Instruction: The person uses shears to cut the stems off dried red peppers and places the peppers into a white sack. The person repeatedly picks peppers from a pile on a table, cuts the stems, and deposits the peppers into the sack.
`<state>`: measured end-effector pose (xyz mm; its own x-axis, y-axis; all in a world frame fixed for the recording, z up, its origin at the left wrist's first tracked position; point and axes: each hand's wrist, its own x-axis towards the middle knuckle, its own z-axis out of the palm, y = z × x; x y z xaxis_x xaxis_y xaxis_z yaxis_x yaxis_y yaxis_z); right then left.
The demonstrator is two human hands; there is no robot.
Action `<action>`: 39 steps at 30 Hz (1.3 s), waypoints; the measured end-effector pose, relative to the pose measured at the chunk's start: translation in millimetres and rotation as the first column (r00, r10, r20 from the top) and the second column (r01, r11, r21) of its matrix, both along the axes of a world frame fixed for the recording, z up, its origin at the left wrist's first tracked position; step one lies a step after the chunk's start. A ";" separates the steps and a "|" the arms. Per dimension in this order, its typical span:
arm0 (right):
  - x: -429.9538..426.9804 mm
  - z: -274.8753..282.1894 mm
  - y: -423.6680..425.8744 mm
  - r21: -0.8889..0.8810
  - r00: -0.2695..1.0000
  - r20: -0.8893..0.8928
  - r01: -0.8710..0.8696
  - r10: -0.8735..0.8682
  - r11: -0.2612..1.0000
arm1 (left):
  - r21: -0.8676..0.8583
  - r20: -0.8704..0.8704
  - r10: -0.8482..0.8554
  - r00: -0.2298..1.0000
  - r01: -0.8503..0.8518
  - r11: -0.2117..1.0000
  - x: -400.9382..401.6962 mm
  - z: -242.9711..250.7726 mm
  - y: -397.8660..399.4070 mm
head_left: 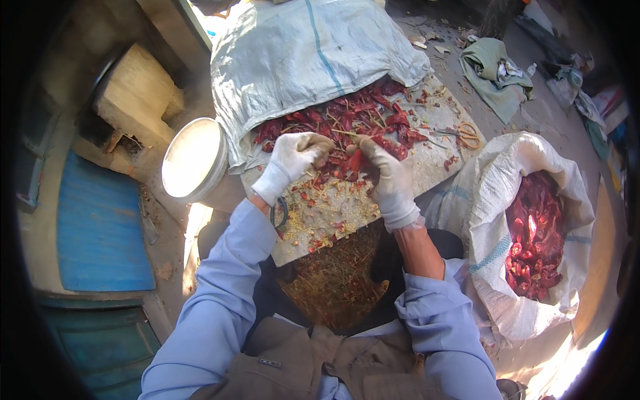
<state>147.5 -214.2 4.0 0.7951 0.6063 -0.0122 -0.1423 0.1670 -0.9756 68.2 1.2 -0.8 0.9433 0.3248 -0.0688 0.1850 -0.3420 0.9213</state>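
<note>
Both hands wear whitish work gloves. My left hand (306, 152) is curled above the board, its fingers bent together; whether anything is pinched in it cannot be told. My right hand (384, 172) holds a dried red chili pepper (355, 162) by its upper end, with a pale stem (344, 132) pointing left from the fingertips. Behind the hands, dried red chilies (345, 112) spill from under a white woven sack (280, 65). Yellow seeds and red bits lie on the pale board (300, 247). Orange-handled scissors (469, 136) rest on its right part.
An upright woven sack (480, 200) holding red chilies stands at the right. A white bucket (220, 172) is at the left of the board. Below the board's near edge lies a heap of stems and scraps (335, 285). Green cloth (485, 70) lies on the ground at upper right.
</note>
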 end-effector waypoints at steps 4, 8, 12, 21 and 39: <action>4.9 2.2 3.2 0.300 0.964 -0.252 0.163 -0.087 0.940 | 0.624 -0.012 -0.070 0.997 0.063 0.779 10.0 -48.5 19.5; 7.3 1.8 2.5 0.323 0.939 -0.332 0.205 -0.093 0.924 | 0.766 -0.072 -0.122 0.990 0.133 0.629 7.4 -88.7 15.2; 9.2 0.0 -1.2 0.308 0.949 -0.289 0.216 -0.125 0.926 | 0.864 -0.103 -0.089 0.991 0.134 0.485 5.5 -104.5 18.7; 6.6 1.9 2.1 0.238 0.956 -0.242 0.224 -0.166 0.945 | 0.852 -0.022 -0.060 0.998 0.050 0.521 -3.7 -111.7 31.2; -0.3 -2.7 16.3 0.007 0.991 0.026 0.131 -0.131 0.991 | -0.192 0.133 -0.076 0.988 0.101 0.976 -14.4 -3.7 -18.1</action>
<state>147.2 -197.8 1.3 0.8679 0.4966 0.0126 -0.0931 0.1876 -0.9778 53.8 -16.9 -4.5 0.9729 0.2314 -0.0036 0.0418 -0.1607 0.9861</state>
